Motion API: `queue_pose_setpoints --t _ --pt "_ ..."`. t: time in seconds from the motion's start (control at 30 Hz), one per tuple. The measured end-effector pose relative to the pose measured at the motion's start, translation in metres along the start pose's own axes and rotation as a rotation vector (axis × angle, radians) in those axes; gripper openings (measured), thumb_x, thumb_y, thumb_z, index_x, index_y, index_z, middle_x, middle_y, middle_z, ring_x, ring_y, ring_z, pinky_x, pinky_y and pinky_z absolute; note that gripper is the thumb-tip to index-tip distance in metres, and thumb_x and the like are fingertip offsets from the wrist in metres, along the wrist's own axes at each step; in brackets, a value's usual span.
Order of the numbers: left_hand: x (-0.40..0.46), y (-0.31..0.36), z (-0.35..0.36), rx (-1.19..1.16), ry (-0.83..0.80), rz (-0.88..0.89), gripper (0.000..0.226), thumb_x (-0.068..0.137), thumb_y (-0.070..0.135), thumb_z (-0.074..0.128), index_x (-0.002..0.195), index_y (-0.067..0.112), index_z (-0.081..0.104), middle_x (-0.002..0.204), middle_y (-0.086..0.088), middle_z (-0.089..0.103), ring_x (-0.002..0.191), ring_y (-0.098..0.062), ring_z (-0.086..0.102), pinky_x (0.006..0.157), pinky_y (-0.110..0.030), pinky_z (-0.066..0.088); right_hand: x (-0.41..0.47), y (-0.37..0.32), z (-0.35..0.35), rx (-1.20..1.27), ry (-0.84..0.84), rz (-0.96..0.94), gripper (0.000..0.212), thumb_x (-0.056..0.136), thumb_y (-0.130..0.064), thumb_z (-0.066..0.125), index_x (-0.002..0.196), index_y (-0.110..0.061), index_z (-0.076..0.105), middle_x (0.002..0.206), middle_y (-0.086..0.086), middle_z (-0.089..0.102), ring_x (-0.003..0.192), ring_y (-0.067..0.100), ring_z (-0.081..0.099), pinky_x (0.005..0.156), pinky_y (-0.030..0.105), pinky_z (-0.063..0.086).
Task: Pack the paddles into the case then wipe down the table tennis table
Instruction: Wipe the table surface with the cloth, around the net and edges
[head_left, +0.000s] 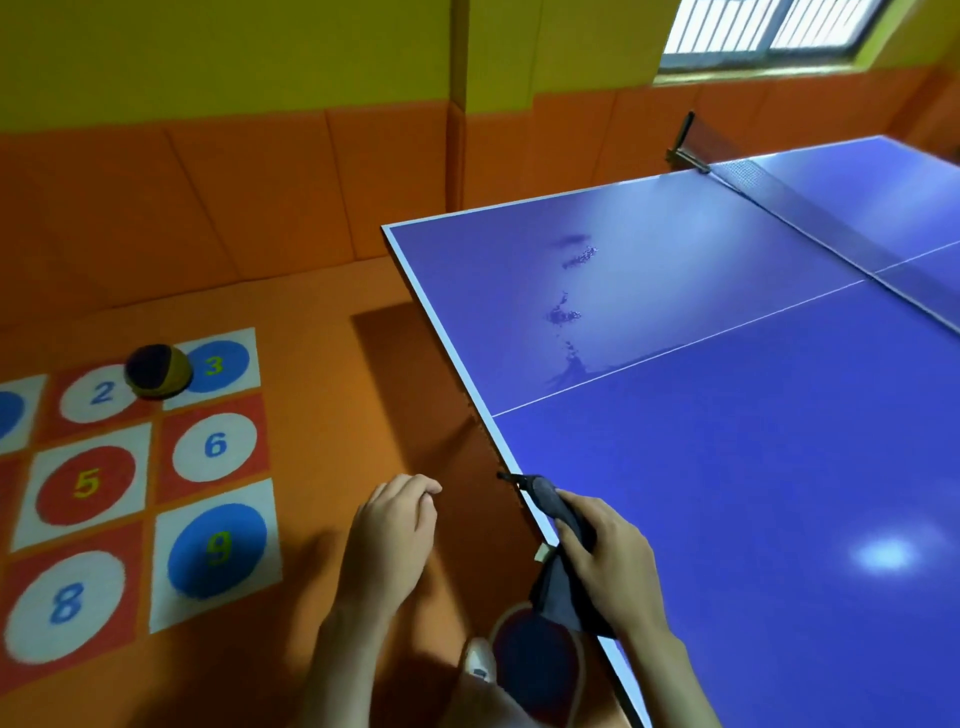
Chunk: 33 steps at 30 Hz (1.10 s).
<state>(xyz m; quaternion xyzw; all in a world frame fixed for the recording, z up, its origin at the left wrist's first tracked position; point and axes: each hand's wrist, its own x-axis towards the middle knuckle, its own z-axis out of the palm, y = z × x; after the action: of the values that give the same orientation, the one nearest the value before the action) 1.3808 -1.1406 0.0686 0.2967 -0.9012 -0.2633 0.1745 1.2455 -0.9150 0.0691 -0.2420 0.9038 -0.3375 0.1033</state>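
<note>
The blue table tennis table (753, 415) fills the right side, its near-left edge running down to the bottom. Wet smears (567, 313) mark its left half. My right hand (610, 564) rests at the table's edge, shut on a dark grey cloth (549, 500) that hangs down over the edge. My left hand (390, 530) hovers over the orange floor left of the table, fingers curled in with nothing in them. No paddles or case are clearly in view. A round dark shape with a red rim (537, 660) lies low under the table edge; what it is I cannot tell.
The net (810, 221) and its post (684, 140) cross the table at the far right. A numbered play mat (208, 447) lies on the floor at left with a dark and yellow ball (158, 371) on it. Orange padded walls stand behind. A white shoe (480, 662) shows below.
</note>
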Motion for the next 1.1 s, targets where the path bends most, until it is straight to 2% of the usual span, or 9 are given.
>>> queue_pose_setpoints --t 0.13,0.3,0.5,0.67,0.83,1.03,1.1 --pt "0.071 -0.022 0.009 -0.006 -0.05 0.022 0.02 0.1 0.014 0.058 0.107 0.028 0.071 0.106 0.017 0.068 0.1 -0.006 0.059 0.083 -0.02 0.039 0.069 -0.019 0.029 0.011 0.037 0.033 0.029 0.098 -0.034 0.065 0.123 -0.05 0.065 0.108 -0.031 0.068 0.093 0.0 0.065 0.075 0.029 0.054" --pt "0.171 -0.049 0.012 0.063 -0.101 0.098 0.02 0.099 0.013 0.058 0.106 0.028 0.07 0.105 0.017 0.067 0.098 -0.007 0.06 0.083 -0.022 0.041 0.171 -0.052 0.067 0.043 0.045 0.07 0.023 0.1 -0.035 0.063 0.121 -0.045 0.065 0.105 -0.026 0.07 0.091 0.006 0.067 0.076 0.035 0.054" --pt "0.294 -0.076 -0.003 0.079 -0.091 0.132 0.022 0.097 0.008 0.062 0.107 0.025 0.072 0.103 0.014 0.069 0.092 -0.001 0.056 0.083 -0.02 0.047 0.278 -0.101 0.09 0.097 0.077 0.076 0.023 0.101 -0.035 0.06 0.122 -0.044 0.063 0.106 -0.026 0.069 0.094 0.004 0.065 0.077 0.034 0.054" --pt "0.392 -0.101 -0.013 0.038 -0.134 0.083 0.021 0.103 0.017 0.056 0.112 0.028 0.071 0.111 0.017 0.067 0.101 0.003 0.054 0.085 -0.013 0.042 0.361 -0.135 0.118 0.09 0.088 0.078 0.021 0.102 -0.041 0.058 0.121 -0.046 0.061 0.107 -0.03 0.067 0.095 0.001 0.065 0.079 0.032 0.054" --pt "0.507 -0.152 -0.021 -0.008 -0.139 0.019 0.022 0.105 0.021 0.05 0.114 0.029 0.069 0.113 0.019 0.064 0.106 -0.001 0.055 0.077 -0.004 0.032 0.449 -0.174 0.162 0.042 0.095 0.092 0.018 0.103 -0.041 0.057 0.119 -0.047 0.062 0.104 -0.031 0.067 0.091 0.0 0.064 0.074 0.027 0.051" --pt "0.644 -0.207 -0.042 -0.047 -0.253 0.084 0.024 0.108 0.024 0.045 0.121 0.029 0.064 0.123 0.016 0.062 0.114 -0.004 0.054 0.089 -0.02 0.046 0.56 -0.236 0.206 -0.018 0.129 0.151 0.025 0.1 -0.035 0.061 0.123 -0.044 0.063 0.113 -0.029 0.068 0.1 0.001 0.064 0.079 0.028 0.052" --pt "0.69 -0.22 -0.05 -0.056 -0.264 0.078 0.023 0.109 0.026 0.045 0.122 0.03 0.063 0.125 0.014 0.061 0.117 -0.005 0.054 0.09 -0.021 0.048 0.594 -0.256 0.214 -0.014 0.177 0.149 0.025 0.1 -0.034 0.062 0.124 -0.042 0.064 0.112 -0.028 0.068 0.099 0.001 0.065 0.077 0.025 0.051"
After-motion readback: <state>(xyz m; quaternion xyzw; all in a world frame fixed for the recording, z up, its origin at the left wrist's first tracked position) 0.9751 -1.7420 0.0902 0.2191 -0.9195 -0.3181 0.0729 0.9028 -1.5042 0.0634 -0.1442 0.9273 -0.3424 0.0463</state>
